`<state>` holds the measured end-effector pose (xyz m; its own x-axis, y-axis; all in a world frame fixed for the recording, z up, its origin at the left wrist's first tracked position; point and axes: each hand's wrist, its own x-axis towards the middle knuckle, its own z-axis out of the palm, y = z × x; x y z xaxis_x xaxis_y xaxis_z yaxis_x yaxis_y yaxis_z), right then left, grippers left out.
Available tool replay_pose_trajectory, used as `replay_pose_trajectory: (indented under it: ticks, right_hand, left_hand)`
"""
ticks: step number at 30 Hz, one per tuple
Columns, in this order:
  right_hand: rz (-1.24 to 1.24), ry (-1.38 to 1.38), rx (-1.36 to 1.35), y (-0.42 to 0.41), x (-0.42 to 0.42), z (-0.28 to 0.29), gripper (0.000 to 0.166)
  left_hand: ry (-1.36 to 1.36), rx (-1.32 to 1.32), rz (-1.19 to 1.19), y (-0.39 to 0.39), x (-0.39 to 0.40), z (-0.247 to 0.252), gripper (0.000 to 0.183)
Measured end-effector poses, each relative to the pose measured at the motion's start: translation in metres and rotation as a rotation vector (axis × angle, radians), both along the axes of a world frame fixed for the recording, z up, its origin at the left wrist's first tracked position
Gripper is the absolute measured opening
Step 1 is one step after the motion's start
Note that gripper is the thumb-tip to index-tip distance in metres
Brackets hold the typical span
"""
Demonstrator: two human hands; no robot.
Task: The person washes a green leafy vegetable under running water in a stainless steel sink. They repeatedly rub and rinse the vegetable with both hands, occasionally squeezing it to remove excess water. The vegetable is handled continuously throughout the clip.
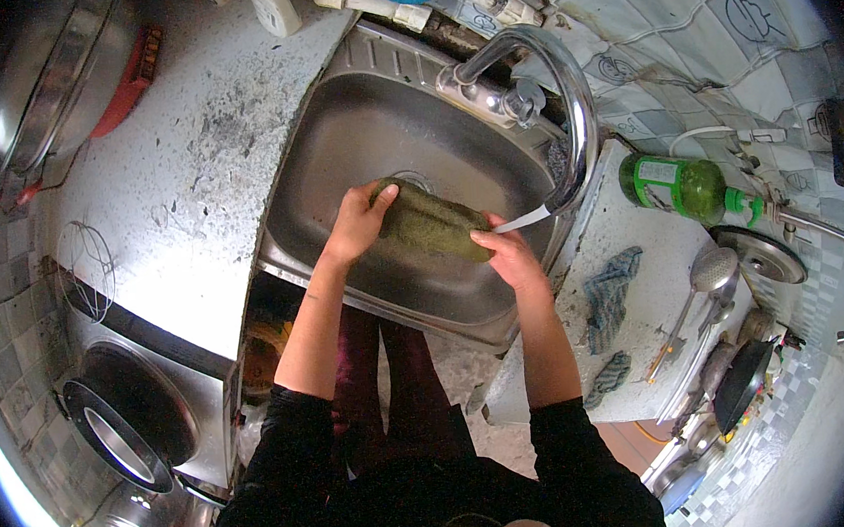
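A long olive-green cloth or scouring pad (433, 221) is stretched over the stainless steel sink (321, 144). My left hand (356, 220) grips its left end, thumb on top. The right end is pinched in my right hand (511, 252), between thumb and fingers. From the curved chrome faucet (579, 99), a stream of water (527, 219) runs down to my right hand and that end of the cloth. Behind the cloth, the sink drain (411, 179) is partly hidden.
On the right counter (570, 280) are a green pump bottle (675, 185) lying tilted, striped rags (613, 292) and a slotted skimmer (710, 272). A wire whisk (87, 270) rests on the left worktop (180, 172). A white bottle (271, 5) stands behind, near the sink.
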<state>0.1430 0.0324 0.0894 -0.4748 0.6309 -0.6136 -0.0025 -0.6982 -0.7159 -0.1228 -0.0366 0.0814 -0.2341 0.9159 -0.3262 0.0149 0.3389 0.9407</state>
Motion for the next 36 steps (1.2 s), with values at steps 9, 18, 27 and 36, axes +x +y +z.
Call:
replay_pose_trajectory:
  ticks: [9,18,27,36]
  right_hand:
    - [0.166,-0.500,0.747,0.015,0.035,0.045,0.035]
    - [1.167,-1.014,0.482,-0.022,0.017,-0.007,0.039]
    - [0.636,-1.267,0.669,-0.006,0.006,-0.099,0.049]
    - [0.242,-1.202,1.028,0.018,0.025,-0.110,0.016]
  left_hand:
    - [-0.014,0.320,-0.184,0.033,0.006,0.033,0.017]
    - [0.881,-0.287,-1.126,0.009,0.056,-0.025,0.041]
    - [0.956,-0.335,-0.917,0.021,0.101,-0.093,0.050]
    - [0.555,-0.263,-1.199,0.006,0.085,-0.077,0.015]
